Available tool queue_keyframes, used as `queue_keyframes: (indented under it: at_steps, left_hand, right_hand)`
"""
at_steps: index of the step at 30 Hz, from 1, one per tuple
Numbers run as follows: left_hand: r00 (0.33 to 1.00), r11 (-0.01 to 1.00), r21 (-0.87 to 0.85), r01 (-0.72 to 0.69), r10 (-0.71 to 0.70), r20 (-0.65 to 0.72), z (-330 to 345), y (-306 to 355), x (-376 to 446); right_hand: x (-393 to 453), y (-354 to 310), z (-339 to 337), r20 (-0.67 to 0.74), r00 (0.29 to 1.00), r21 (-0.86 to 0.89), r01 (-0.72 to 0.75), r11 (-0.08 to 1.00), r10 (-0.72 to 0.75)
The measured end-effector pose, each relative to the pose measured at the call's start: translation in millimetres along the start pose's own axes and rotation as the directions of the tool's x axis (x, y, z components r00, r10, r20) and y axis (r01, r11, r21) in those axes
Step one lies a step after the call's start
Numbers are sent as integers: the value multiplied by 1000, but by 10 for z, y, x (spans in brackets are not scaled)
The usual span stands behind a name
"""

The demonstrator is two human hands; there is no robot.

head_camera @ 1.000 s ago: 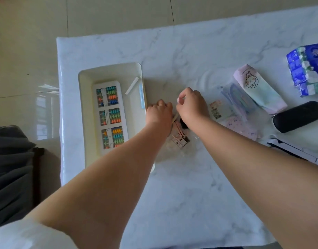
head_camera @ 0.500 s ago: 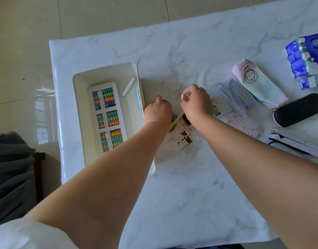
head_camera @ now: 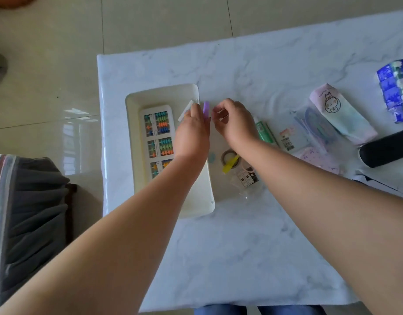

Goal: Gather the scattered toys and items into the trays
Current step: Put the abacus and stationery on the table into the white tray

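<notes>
Here left hand (head_camera: 192, 130) holds purple stick (head_camera: 206, 109) over tray (head_camera: 136, 98) edge.

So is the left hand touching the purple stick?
Touching. The head view shows the left hand holding the purple stick upright at the tray's right edge, its lower end running into the fingers with no gap.

Bare forearms (head_camera: 118, 246), blue jeans (head_camera: 221, 310)

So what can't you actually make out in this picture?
- Head view: the lowest abacus in the tray is partly covered by the left forearm.
- Blue pack: cut off by the right edge.
- Barcode label: print too small to read.
- Right hand: its curled fingers hide whether it holds anything.
</notes>
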State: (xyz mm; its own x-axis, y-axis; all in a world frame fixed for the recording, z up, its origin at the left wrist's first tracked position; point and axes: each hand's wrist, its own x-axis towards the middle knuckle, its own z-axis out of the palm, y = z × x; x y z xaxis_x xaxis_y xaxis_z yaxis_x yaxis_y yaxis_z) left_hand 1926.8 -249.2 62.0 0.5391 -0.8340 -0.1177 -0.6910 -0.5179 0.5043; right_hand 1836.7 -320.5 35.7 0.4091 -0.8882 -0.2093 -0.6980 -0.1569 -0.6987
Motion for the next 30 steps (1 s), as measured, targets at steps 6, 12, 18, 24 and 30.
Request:
queue_keyframes:
  at_steps: [6,12,18,24,30]
  left_hand:
    - [984,986,74,147,-139,-107,-221,-250,148]
    - [996,996,32,84,-85,28,-116,-321,31]
    - [992,987,110,-116,109,65,161,-96,-268]
    - [946,830,489,-269,133,296,395,111,-422]
    - [890,632,688,-355,3,456,531,137,-396]
  right_hand:
    - [130,-398,109,56,986,60,152,987,-155]
    - [86,-217,-20,155,985,-87,91,992,-77]
    - [-240,354,-113,199,974,-148,-79,986,108]
    - [-374,525,-16,268,903,-110,-319,941,337]
    - [-408,643,105,235,877,-32,-425,905,420]
